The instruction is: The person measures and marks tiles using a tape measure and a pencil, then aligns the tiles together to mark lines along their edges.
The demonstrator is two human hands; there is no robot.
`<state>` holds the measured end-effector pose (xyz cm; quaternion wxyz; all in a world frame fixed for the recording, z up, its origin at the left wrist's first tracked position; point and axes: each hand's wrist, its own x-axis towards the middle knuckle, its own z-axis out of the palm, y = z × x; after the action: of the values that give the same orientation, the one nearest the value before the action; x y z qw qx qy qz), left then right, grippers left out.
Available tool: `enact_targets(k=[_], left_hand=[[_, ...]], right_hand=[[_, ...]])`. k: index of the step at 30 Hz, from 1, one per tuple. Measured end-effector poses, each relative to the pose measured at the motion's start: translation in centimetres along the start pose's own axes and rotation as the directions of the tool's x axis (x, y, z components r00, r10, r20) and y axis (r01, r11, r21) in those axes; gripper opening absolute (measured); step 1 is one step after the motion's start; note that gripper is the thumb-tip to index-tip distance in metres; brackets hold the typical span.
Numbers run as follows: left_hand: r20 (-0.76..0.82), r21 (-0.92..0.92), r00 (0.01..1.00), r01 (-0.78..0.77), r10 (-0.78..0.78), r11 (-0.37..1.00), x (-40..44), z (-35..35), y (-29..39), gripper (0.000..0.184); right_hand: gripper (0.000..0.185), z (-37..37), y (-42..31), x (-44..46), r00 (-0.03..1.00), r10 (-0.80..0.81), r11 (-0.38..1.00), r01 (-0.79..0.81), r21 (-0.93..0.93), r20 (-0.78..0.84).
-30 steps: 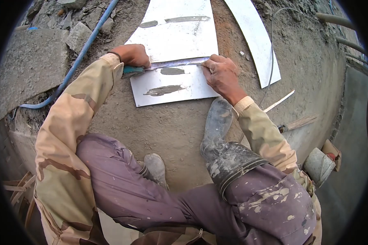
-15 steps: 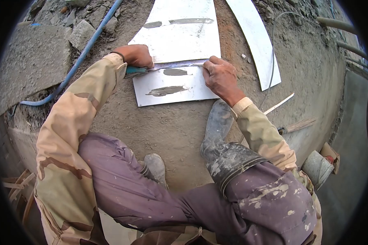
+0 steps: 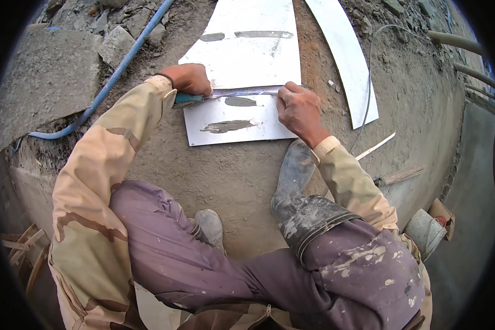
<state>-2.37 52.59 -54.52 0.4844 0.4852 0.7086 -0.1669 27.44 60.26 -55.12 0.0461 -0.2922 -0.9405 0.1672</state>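
Observation:
My left hand point(image 3: 192, 80) is closed around a teal object point(image 3: 188, 98) at the left end of a seam; most of that object is hidden under my fingers. A thin, shiny bluish strip point(image 3: 245, 91) runs along the seam between my two hands. My right hand point(image 3: 300, 110) has its fingers curled and pinched at the strip's right end, resting on the board edge. Above the seam lies a large white board point(image 3: 253, 63), and below it a smaller white board point(image 3: 247, 114). Both carry grey smears.
A curved white board point(image 3: 346, 66) lies to the right, with a thin cable across it. A blue hose point(image 3: 115, 77) passes rubble and a concrete slab point(image 3: 49, 82) at left. Wood pieces point(image 3: 404, 174) and a bucket point(image 3: 425, 234) are at right. My boots stand on dirt below the boards.
The whole view has shifted slightly, with boards and hands a little further right and down. Both hands keep the same hold at the seam.

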Motion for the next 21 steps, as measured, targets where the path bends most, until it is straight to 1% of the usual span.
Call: enact_targets(k=[1,3,7,9,11,14,19,21], left_hand=[[0.003,-0.002,1.0,-0.001,0.001,1.0,0.4,0.2,-0.2,0.044],[0.066,-0.006,0.998,0.011,-0.011,1.0,1.0,0.2,-0.3,0.044],[0.045,0.023,0.999,0.023,-0.024,0.999,0.3,-0.1,0.0,0.044],[0.01,-0.004,1.0,0.023,-0.023,1.0,-0.1,-0.1,0.1,0.043],[0.019,-0.006,1.0,0.016,-0.015,1.0,-0.2,-0.3,0.2,0.043],[0.042,0.042,0.999,-0.011,0.009,0.999,-0.1,0.0,0.5,0.043],[0.014,0.006,0.999,0.031,-0.031,1.0,-0.3,-0.1,0.1,0.043],[0.005,0.016,0.999,0.039,-0.039,0.999,-0.3,-0.1,0.0,0.043]], right_hand=[[0.009,0.0,0.0,0.1,1.0,0.001,1.0,-0.001,0.0,0.004],[0.008,-0.1,-0.2,0.0,0.999,0.018,1.0,-0.017,-0.021,0.038],[0.007,-0.1,-0.3,-0.5,1.0,0.003,1.0,-0.003,0.006,0.001],[0.006,-0.1,-0.4,-0.7,1.0,-0.003,1.0,0.003,0.013,0.02],[0.006,0.0,-0.2,-0.1,1.0,-0.001,1.0,0.001,0.003,0.006],[0.006,-0.2,-0.1,0.0,1.0,-0.001,1.0,0.002,-0.029,0.01],[0.007,-0.4,-0.2,-0.4,0.999,-0.006,1.0,0.006,-0.013,0.047],[0.008,-0.4,-0.2,-0.1,0.999,-0.003,1.0,0.003,-0.003,0.036]])
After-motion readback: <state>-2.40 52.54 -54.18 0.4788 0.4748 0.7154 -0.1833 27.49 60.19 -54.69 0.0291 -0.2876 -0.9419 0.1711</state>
